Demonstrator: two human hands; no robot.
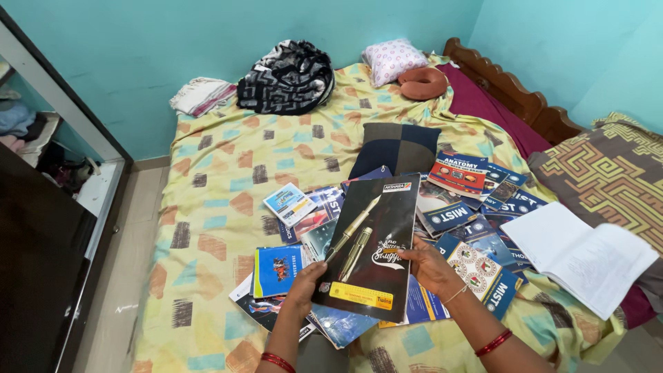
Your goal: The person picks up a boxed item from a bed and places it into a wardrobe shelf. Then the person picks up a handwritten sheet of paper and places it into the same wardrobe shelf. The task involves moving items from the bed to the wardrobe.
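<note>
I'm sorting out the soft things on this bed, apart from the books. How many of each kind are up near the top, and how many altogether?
Square pillows: 2, one white with pink dots, one dark patchwork
Neck pillow, rust-coloured: 1
Black-and-white patterned bundle: 1
Folded pale cloth: 1
Total: 5

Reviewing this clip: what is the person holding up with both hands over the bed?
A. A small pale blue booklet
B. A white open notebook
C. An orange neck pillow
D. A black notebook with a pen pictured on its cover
D: the left hand and right hand grip the black notebook with a pen pictured on its cover by its side edges, above the scattered books.
</note>
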